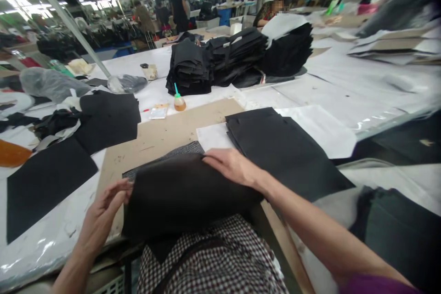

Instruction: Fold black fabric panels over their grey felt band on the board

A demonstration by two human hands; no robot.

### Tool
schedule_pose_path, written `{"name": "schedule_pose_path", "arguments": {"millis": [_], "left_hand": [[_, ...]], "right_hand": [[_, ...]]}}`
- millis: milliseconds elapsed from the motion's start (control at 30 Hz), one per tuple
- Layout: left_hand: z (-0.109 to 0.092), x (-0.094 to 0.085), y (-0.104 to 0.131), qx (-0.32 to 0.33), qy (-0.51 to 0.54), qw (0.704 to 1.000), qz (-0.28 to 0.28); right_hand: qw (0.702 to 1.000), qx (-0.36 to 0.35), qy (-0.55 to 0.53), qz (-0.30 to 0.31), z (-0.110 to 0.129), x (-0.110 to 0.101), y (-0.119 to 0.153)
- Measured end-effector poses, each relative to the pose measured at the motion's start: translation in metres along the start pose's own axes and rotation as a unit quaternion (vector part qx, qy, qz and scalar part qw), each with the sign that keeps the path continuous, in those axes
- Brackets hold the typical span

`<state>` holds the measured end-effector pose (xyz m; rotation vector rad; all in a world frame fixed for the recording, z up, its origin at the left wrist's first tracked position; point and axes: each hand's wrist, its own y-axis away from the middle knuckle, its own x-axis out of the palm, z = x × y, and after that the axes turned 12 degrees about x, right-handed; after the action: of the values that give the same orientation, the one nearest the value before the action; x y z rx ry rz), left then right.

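A large black sheet [182,193] hangs over the table's near edge, above a checked cloth on the lap. Under its far edge shows a dark grey textured piece [188,149], lying on a tan board [151,140]. My right hand [232,165] grips the sheet's far edge, fingers pressed together over it. At the sheet's left edge is my left hand [112,197], its fingers curled against the corner with the thumb close by. A stack of black sheets [282,147] lies just right of my right hand.
Bundles of black pieces [234,55] stand across the table. A small glue bottle [179,102] and a packet [159,111] sit beyond the board. More black sheets [48,183] lie at left, a dark pile [403,229] at right. A person [263,17] is behind the bundles.
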<state>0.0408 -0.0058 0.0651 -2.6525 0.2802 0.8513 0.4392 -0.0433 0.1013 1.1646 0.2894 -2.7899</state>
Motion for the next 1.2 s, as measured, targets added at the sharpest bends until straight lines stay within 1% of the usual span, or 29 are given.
{"name": "schedule_pose_path", "arguments": {"millis": [33, 100, 167, 233, 300, 333, 367, 433, 467, 533, 600, 633, 667, 700, 767, 800, 833, 867, 900, 933, 967, 1033, 1100, 1200], "left_hand": [[-0.003, 0.011, -0.006, -0.01, -0.007, 1.0, 0.003], [-0.01, 0.036, -0.017, -0.004, -0.024, 0.999, 0.036], [-0.015, 0.066, -0.028, 0.052, -0.058, 0.995, 0.063], [-0.02, 0.096, -0.038, 0.133, -0.097, 0.982, 0.089], [-0.023, 0.123, -0.048, 0.187, -0.146, 0.967, 0.094], [-0.024, 0.135, -0.051, 0.2, -0.173, 0.96, 0.089], [-0.024, 0.145, -0.054, 0.206, -0.199, 0.954, 0.083], [-0.024, 0.158, -0.058, 0.208, -0.238, 0.946, 0.071], [-0.023, 0.162, -0.059, 0.208, -0.248, 0.944, 0.068], [-0.023, 0.166, -0.06, 0.21, -0.256, 0.942, 0.063], [-0.024, 0.165, -0.06, 0.212, -0.256, 0.941, 0.062], [-0.025, 0.165, -0.06, 0.213, -0.256, 0.941, 0.062], [-0.026, 0.164, -0.06, 0.216, -0.255, 0.941, 0.063], [-0.027, 0.164, -0.059, 0.219, -0.255, 0.94, 0.064], [-0.029, 0.164, -0.057, 0.232, -0.261, 0.935, 0.061], [-0.029, 0.164, -0.057, 0.241, -0.266, 0.932, 0.057], [-0.028, 0.165, -0.056, 0.25, -0.269, 0.929, 0.053], [-0.027, 0.165, -0.055, 0.257, -0.272, 0.926, 0.05], [-0.026, 0.165, -0.054, 0.264, -0.274, 0.924, 0.047], [-0.025, 0.166, -0.054, 0.267, -0.275, 0.922, 0.043], [-0.023, 0.166, -0.054, 0.268, -0.277, 0.922, 0.041], [-0.021, 0.166, -0.054, 0.265, -0.279, 0.922, 0.038], [-0.02, 0.166, -0.055, 0.262, -0.279, 0.923, 0.039], [-0.021, 0.165, -0.055, 0.268, -0.275, 0.922, 0.042]], "right_hand": [[0.997, 0.064, -0.008, -0.03, -0.018, -0.022, 0.009], [0.978, 0.174, -0.021, -0.111, -0.066, -0.064, 0.03], [0.949, 0.264, 0.003, -0.174, -0.126, -0.098, 0.057], [0.917, 0.323, 0.054, -0.229, -0.188, -0.12, 0.088], [0.89, 0.353, 0.124, -0.259, -0.239, -0.131, 0.118], [0.881, 0.365, 0.139, -0.268, -0.259, -0.133, 0.131], [0.872, 0.375, 0.154, -0.275, -0.274, -0.132, 0.142], [0.853, 0.401, 0.191, -0.275, -0.29, -0.127, 0.155], [0.843, 0.408, 0.224, -0.27, -0.292, -0.123, 0.156], [0.819, 0.396, 0.307, -0.278, -0.281, -0.115, 0.148], [0.804, 0.346, 0.366, -0.317, -0.253, -0.103, 0.126], [0.807, 0.31, 0.372, -0.337, -0.234, -0.095, 0.111], [0.82, 0.274, 0.361, -0.351, -0.211, -0.084, 0.094], [0.852, 0.226, 0.335, -0.333, -0.188, -0.071, 0.076], [0.933, 0.117, 0.225, -0.255, -0.139, -0.038, 0.041], [0.966, 0.053, 0.166, -0.191, -0.117, -0.019, 0.026], [0.983, -0.011, 0.127, -0.135, -0.098, 0.001, 0.011], [0.987, -0.07, 0.116, -0.084, -0.082, 0.02, -0.001], [0.986, -0.106, 0.121, -0.05, -0.071, 0.037, -0.012], [0.983, -0.122, 0.134, -0.028, -0.063, 0.052, -0.021], [0.98, -0.124, 0.154, -0.015, -0.059, 0.063, -0.028], [0.977, -0.101, 0.188, -0.004, -0.058, 0.077, -0.039], [0.975, -0.082, 0.208, 0.004, -0.061, 0.08, -0.046], [0.973, -0.068, 0.22, 0.005, -0.061, 0.077, -0.05]]}}
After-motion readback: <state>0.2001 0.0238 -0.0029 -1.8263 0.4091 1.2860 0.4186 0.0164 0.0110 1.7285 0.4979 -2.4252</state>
